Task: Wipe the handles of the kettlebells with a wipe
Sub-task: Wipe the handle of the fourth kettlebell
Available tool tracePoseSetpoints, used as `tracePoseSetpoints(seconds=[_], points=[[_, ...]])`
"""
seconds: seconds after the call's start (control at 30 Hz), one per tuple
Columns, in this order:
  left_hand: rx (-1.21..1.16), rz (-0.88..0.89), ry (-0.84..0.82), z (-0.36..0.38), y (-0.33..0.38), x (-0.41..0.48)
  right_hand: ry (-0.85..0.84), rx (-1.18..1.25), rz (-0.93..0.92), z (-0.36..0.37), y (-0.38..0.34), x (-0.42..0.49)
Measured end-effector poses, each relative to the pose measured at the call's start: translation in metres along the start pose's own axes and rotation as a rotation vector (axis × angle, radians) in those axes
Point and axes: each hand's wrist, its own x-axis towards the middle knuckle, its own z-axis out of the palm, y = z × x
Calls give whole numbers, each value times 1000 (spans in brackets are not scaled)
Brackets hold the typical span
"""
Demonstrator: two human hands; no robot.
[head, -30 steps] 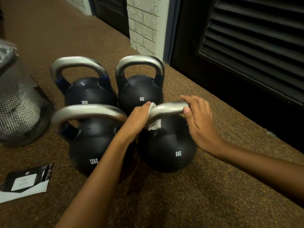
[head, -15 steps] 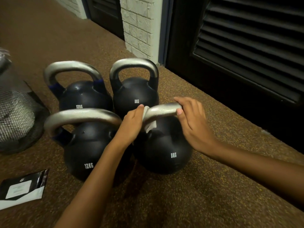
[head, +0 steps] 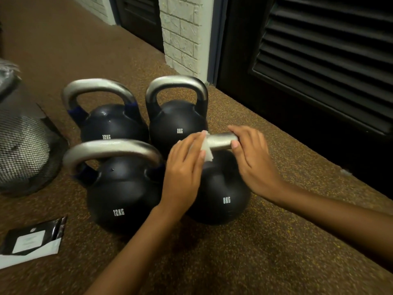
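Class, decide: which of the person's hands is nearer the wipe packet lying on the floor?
Left. The left hand is over the kettlebells, above-right of the packet; the right hand lies farther right.

The floor (head: 265, 252) is brown with tiny yellow specks. A white brick post (head: 182, 35) stands at the back. Beside it on the right is a big black door with slats (head: 319, 50). Another dark door (head: 140, 18) is farther back on the left. The light is dim and warm.
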Motion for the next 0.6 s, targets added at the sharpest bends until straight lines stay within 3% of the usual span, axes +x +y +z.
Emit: tracePoseSetpoints(seconds=[0.17, 0.33, 0.43, 0.5, 0.6], points=[[8, -79, -45, 3, 12, 23, 10, 18, -4, 1, -2, 1], [137, 17, -94, 16, 25, 36, -16, 34, -26, -2, 0, 0], [36, 9, -51, 10, 23, 30, -7, 106, 6, -4, -2, 1], [-101, -87, -58, 4, 27, 31, 45, 162, 46, -7, -7, 2], [-258, -172, -71, -1, 30, 33, 99, 114, -61, -12, -22, 5]])
